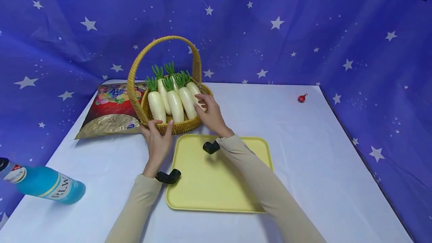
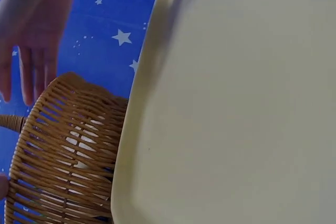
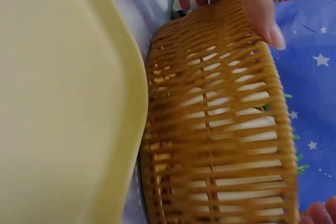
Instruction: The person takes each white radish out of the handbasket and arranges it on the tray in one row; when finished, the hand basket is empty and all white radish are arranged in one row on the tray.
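A wicker basket (image 1: 189,125) with a tall hooped handle holds several white radishes (image 1: 175,106) with green stems. At its front left, my left hand (image 1: 156,141) grips the rim; the right wrist view shows the thumb (image 3: 265,22) over the edge and fingers against the side. My right hand (image 1: 212,115) is over the basket's right rim beside the rightmost radish (image 1: 193,90). Its fingers (image 2: 37,72) reach down loosely in the left wrist view, with nothing seen in them. Whether they touch that radish, I cannot tell.
A yellow tray (image 1: 202,183) lies in front of the basket, under the right forearm. Left of the basket is a red and gold bag (image 1: 113,110). A blue bottle (image 1: 50,185) stands at the left front, and a small red object (image 1: 302,98) lies at the far right.
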`<state>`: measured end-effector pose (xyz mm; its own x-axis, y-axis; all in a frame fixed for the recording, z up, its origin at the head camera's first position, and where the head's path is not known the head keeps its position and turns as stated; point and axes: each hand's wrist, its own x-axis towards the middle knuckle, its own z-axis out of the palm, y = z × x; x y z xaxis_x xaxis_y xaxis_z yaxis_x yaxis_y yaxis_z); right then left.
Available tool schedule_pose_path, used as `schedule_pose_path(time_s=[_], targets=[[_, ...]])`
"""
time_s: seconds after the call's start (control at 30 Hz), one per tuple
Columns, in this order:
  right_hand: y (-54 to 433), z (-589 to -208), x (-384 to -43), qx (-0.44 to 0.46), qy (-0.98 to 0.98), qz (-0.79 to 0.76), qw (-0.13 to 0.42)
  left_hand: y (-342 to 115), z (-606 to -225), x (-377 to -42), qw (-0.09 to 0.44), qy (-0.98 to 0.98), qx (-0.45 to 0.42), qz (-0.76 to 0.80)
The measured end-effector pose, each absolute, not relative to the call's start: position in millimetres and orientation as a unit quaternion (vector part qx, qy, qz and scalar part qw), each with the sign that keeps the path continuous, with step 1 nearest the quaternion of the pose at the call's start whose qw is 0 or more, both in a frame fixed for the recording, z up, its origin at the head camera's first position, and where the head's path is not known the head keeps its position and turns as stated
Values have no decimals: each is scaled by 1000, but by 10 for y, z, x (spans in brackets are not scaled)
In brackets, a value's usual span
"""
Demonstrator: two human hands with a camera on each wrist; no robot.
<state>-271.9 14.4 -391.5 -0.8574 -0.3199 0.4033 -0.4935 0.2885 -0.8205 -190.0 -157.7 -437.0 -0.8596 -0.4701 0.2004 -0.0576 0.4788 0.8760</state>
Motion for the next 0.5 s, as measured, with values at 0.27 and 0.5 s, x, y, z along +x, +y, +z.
schedule_pose_path(time_s=[0.27,0.5], targets=[[-25,-3941,-2964,218,-828,516,31,-1570,-4406,-1918,216,-845,161,-462],[-129,-3796,-3157,211,-904,366,-59,-1618,-4362,-1896,236,-856,163,-430]])
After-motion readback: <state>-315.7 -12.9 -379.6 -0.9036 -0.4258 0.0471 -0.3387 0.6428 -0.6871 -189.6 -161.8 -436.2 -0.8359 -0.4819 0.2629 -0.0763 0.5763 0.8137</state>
